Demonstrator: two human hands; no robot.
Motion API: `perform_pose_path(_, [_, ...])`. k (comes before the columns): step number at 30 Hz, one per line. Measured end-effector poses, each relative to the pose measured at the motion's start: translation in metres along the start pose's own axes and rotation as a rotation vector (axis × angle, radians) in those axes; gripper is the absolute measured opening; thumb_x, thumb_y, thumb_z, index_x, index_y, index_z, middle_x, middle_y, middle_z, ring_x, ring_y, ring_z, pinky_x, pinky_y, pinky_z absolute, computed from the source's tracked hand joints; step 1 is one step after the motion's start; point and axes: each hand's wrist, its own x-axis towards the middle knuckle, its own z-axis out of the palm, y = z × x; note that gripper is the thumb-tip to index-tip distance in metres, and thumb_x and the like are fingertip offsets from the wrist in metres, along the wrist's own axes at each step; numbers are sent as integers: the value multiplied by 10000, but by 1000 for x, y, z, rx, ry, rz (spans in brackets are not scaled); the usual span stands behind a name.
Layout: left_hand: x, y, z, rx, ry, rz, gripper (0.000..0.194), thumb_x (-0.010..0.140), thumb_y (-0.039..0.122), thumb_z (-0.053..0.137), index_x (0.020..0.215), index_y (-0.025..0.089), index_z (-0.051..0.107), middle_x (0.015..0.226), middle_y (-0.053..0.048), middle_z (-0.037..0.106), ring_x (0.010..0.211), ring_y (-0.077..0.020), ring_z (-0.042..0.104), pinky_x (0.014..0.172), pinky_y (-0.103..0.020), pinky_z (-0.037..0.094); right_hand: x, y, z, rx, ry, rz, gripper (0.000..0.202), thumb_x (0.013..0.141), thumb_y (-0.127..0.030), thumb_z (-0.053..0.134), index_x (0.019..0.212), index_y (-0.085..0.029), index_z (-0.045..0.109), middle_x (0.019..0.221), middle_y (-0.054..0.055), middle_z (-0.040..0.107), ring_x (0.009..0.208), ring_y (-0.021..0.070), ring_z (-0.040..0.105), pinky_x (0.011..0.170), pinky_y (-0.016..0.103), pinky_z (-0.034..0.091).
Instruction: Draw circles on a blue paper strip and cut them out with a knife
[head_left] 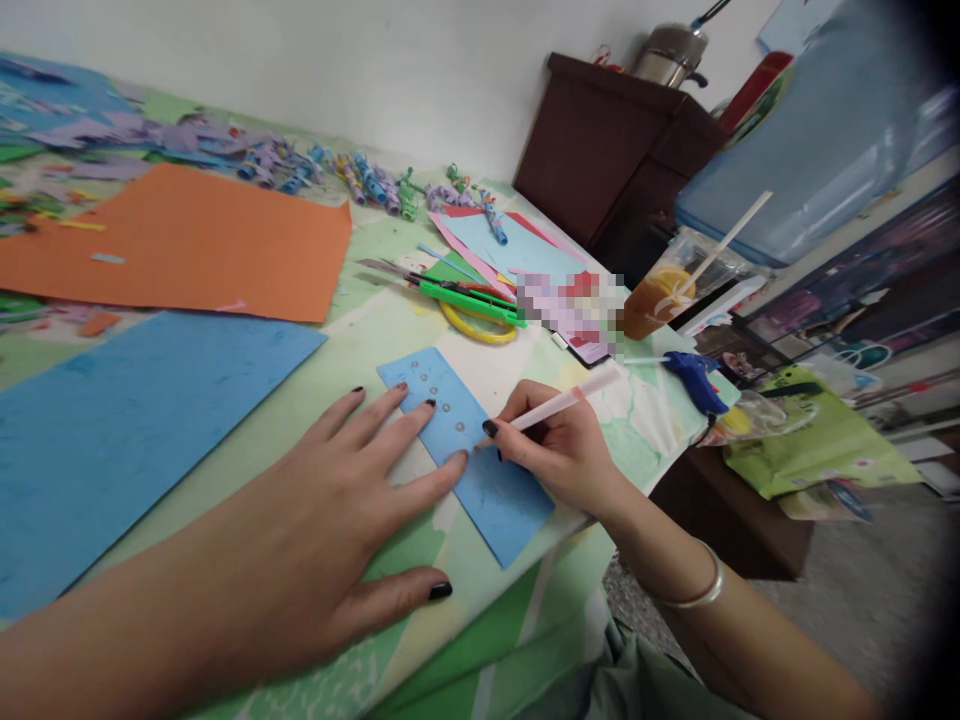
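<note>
A blue paper strip lies slantwise on the patterned tablecloth, with several small drawn circles in a row along it. Spread flat, my left hand presses fingertips on the strip's left side, its thumb resting on the cloth. My right hand is closed round a pale pink pen, whose tip meets the strip close to my left index finger. The tip itself is partly hidden by the fingers. To the left lie a large blue sheet and an orange sheet.
Behind the strip lie scissors and a green craft knife. Rolled paper pieces and scraps line the wall. A drink cup with a straw and a blue glue gun are at the right table edge. A large water bottle stands beyond.
</note>
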Motion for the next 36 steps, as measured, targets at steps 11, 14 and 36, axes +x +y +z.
perform_pose_path(11, [0,-2,1,29,-21,28,684,919,653,538,1511,321,452,1511,-213,492,1424,-496,390,1051,-715,399,0,1,0,71,-16,20,198,835,-234,684,685,-174,570,587,-32,554,533,77,447,489,212,341])
perform_pose_path(14, [0,-2,0,26,-24,31,681,925,642,539,1517,320,443,1517,-218,482,1422,-497,393,1047,-717,403,0,2,0,57,2,25,196,831,-231,674,679,-176,562,575,-39,528,524,75,415,482,215,318])
perform_pose_path(36, [1,-2,-1,-7,-11,5,616,915,620,567,1456,329,524,1551,-170,455,1426,-497,379,1065,-726,365,-44,-7,0,42,276,6,195,958,-253,614,1114,-221,726,816,42,721,712,158,686,651,298,566])
